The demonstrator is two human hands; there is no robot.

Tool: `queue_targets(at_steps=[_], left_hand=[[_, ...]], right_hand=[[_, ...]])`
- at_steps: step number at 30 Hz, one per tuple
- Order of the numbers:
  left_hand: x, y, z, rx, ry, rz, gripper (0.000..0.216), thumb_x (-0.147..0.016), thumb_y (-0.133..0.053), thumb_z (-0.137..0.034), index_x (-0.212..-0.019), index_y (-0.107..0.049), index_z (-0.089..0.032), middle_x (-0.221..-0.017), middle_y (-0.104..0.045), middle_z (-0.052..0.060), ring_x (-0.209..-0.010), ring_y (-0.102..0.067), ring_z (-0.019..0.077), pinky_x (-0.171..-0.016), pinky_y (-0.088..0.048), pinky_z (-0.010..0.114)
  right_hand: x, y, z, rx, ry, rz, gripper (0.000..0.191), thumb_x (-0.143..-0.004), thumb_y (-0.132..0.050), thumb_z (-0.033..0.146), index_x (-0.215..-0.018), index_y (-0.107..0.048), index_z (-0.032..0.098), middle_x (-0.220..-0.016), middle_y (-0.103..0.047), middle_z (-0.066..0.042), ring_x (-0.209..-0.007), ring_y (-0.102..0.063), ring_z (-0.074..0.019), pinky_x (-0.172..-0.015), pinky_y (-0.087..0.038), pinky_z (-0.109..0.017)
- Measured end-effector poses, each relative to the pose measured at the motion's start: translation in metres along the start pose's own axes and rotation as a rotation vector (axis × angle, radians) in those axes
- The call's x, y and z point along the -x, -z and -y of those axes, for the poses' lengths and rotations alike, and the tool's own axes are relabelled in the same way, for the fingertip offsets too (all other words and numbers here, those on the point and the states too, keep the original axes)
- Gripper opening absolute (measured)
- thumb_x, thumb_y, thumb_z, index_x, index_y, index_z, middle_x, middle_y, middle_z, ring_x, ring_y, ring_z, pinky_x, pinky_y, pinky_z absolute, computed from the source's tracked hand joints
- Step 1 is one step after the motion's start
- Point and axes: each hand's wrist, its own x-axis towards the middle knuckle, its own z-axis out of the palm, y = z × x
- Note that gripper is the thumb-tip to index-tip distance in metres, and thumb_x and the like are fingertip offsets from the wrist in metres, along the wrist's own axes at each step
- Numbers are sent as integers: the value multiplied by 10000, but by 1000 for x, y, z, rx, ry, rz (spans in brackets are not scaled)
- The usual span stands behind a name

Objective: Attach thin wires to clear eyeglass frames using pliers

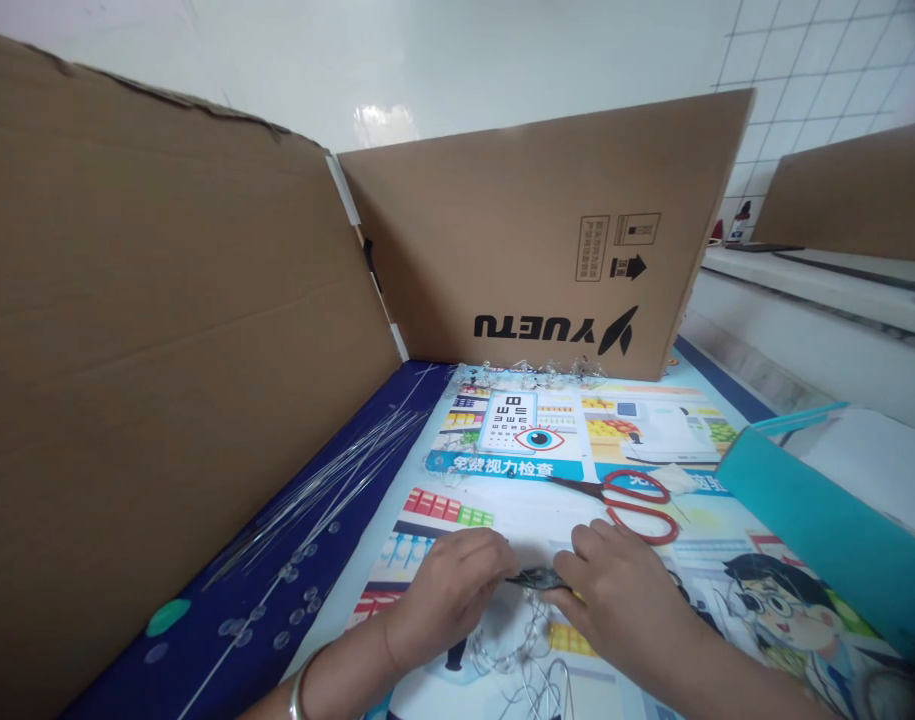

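Note:
Between my two hands is a small dark, flat piece [538, 579], its kind hard to make out. Its left end is pinched in the fingers of my left hand [457, 580], which is closed. The fingers of my right hand [611, 585] are closed on the other end. Below the piece hangs a tangle of thin wire [513, 640], with bent, hook-like wire ends near the bottom edge. Just beyond my right hand lie red-handled scissors [637, 490], blades pointing left. A small white scrap [674, 478] lies beside their handles.
Cardboard panels [532, 240] stand at the back and left. Straight clear strands [329, 480], several clear beads [288, 573] and a green disc [169, 617] lie on blue cloth. Wire bits [547, 375] line the back panel's foot. A teal box [839, 520] stands right.

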Motion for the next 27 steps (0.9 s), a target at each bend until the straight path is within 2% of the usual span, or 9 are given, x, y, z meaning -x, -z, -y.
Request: queue_targets(at_steps=[7,19,27], left_hand=[[-1,0,-2,-1,-34,-39,169,-859,-409,-57,-857,-540,-165,-727,-600,33,-660,-523,144,-602,-394,243],[0,-3,-1,-36,-13,-41,166,-848,-409,-60,-848,-536,-167,-721,-593,28,-660,-519,146,-599,-392,248],[0,-3,-2,-35,-29,-48,171,-849,-401,-60,-849,-535,-166,-717,-596,31,-662,-517,147,-597,-391,253]], right_hand=[[-1,3,1,-4,-10,80,132,-785,-617,357,-756,-606,228,-779,-574,-25,-760,-488,-207,-656,-295,-316],[1,-2,2,-5,-1,47,118,-770,-626,340,-744,-589,232,-763,-570,-14,-730,-482,-198,-617,-266,-311],[0,1,1,-13,-12,72,108,-781,-609,330,-742,-589,231,-763,-573,-15,-727,-488,-196,-610,-260,-308]])
